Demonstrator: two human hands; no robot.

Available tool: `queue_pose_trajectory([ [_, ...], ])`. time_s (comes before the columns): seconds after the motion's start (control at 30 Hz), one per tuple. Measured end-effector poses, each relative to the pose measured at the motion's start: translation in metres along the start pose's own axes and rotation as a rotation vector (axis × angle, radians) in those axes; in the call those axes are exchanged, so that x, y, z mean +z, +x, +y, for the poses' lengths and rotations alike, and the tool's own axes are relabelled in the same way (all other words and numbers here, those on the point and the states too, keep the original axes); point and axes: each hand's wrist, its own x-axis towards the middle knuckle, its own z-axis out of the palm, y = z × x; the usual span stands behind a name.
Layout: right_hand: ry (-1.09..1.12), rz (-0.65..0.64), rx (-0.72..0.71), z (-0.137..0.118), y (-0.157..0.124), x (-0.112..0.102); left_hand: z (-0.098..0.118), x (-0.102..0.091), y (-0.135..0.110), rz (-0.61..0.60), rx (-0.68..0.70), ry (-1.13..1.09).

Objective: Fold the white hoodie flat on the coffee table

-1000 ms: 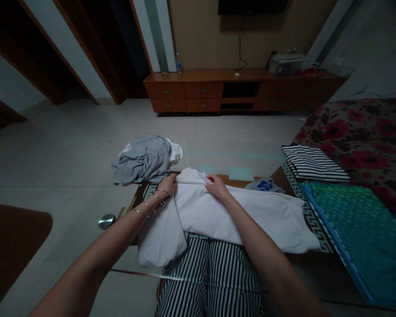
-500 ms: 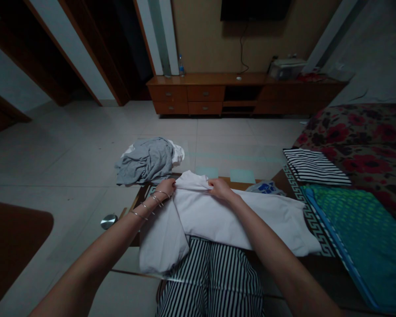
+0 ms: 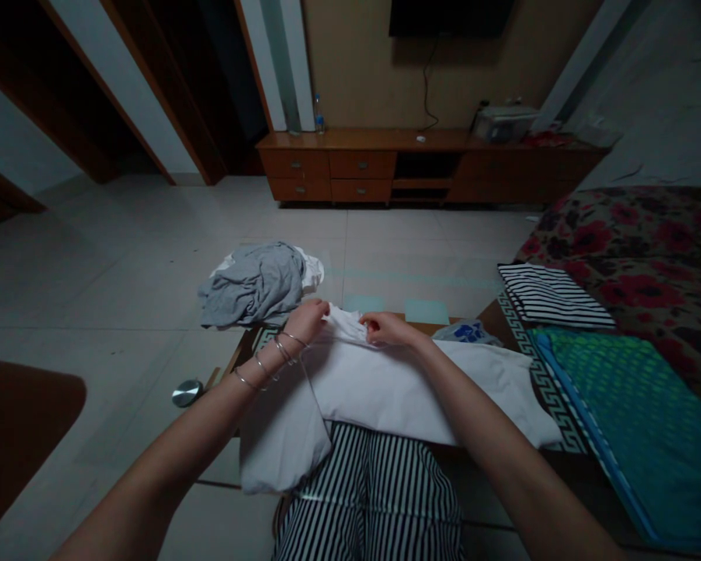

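A white shirt (image 3: pixel 385 389) lies spread across the glass table in front of my lap, one part of it hanging over the near left edge. My left hand (image 3: pixel 307 321), with thin silver bangles at the wrist, is closed on the bunched upper edge of the cloth. A short way to the right, my right hand (image 3: pixel 387 329) pinches the same edge between thumb and fingers. The cloth between the two hands is gathered and slightly raised. Just beyond my left hand sits a crumpled grey garment (image 3: pixel 257 284) with a white one (image 3: pixel 311 270) partly under it.
At the right lie a folded striped garment (image 3: pixel 552 294) and a folded green-blue textile (image 3: pixel 631 413), beside a floral-covered sofa (image 3: pixel 666 241). A plastic bag (image 3: pixel 470 333) is behind the shirt. A wooden TV cabinet (image 3: pixel 359 165) stands across the tiled floor.
My left hand has shifted slightly right and up along the shirt's edge, closer to my right hand. The gathered edge between them has changed shape.
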Motion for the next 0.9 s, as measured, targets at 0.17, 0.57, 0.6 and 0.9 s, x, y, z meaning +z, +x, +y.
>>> queue_pose_trajectory([
  [0.17, -0.027, -0.175, -0.13, -0.012, 0.002, 0.009, 0.036, 0.013, 0.009, 0.01, 0.412, -0.064],
  [0.57, -0.304, -0.019, -0.112, -0.02, -0.016, 0.004, 0.022, 0.044, -0.01, -0.037, 0.282, -0.003],
  [0.6, -0.31, -0.015, -0.123, -0.021, -0.015, 0.004, 0.024, 0.044, -0.011, -0.025, 0.256, -0.011],
  [0.9, -0.203, 0.153, -0.044, -0.017, -0.012, 0.016, 0.062, 0.051, -0.015, -0.038, 0.135, -0.142],
])
